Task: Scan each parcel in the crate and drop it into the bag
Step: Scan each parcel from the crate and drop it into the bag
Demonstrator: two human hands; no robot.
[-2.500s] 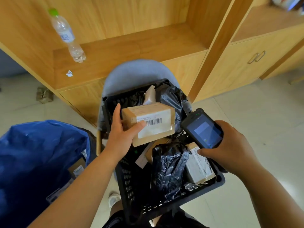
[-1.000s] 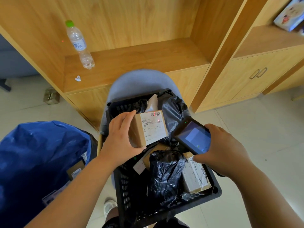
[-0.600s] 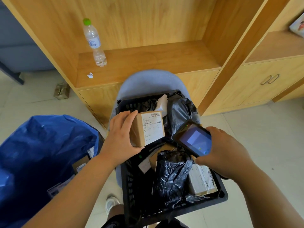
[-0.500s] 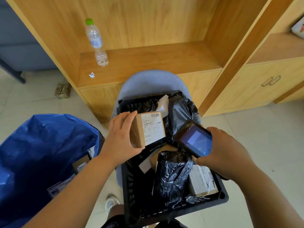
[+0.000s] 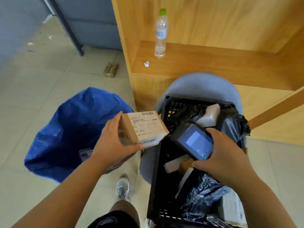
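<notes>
My left hand (image 5: 113,143) grips a small brown cardboard parcel (image 5: 144,128) with a white barcode label, held between the blue bag (image 5: 65,129) and the black plastic crate (image 5: 158,162). My right hand (image 5: 225,158) holds a black handheld scanner (image 5: 192,140), screen lit, over the crate. Inside the crate lie black plastic-wrapped parcels (image 5: 200,195), a white parcel (image 5: 209,116) at the far end and other boxes partly hidden. A labelled parcel (image 5: 84,154) shows inside the open bag.
The crate sits on a grey round chair (image 5: 200,84) against a wooden cabinet (image 5: 213,63). A clear water bottle (image 5: 160,33) stands on the cabinet ledge. A small gold block (image 5: 111,69) lies on the tiled floor. My shoe (image 5: 122,188) is below.
My left hand has carried the cardboard parcel left, out from over the crate toward the blue bag. The view has swung left. My right hand still holds the scanner over the crate.
</notes>
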